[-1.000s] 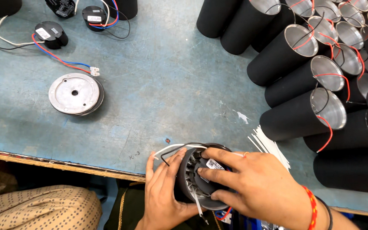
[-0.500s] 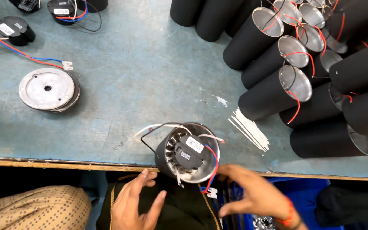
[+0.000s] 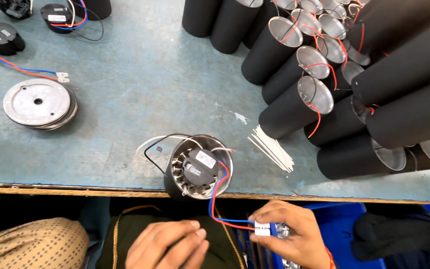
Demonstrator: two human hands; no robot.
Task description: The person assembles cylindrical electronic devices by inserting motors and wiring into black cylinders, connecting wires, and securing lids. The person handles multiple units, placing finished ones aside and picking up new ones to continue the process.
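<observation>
A black cylindrical lamp housing [image 3: 197, 169] with a finned metal heat sink and a black driver inside stands at the table's front edge. Red and blue wires [image 3: 216, 199] run from it down to a small white connector [image 3: 262, 228]. My right hand [image 3: 289, 234] pinches that connector below the table edge. My left hand [image 3: 167, 245] rests below the edge, fingers together, holding nothing. White and black wires [image 3: 150, 144] loop out of the housing's left side.
A stack of round metal plates [image 3: 38, 103] lies at the left. Several black tubes with metal liners and red wires [image 3: 319, 84] are piled at the right. White cable ties [image 3: 272, 149] lie beside the housing. Black drivers [image 3: 1, 39] with wires sit at the far left.
Both hands have left the housing and dropped below the table edge. The right hand has pulled the red and blue wires out and now holds their white connector.
</observation>
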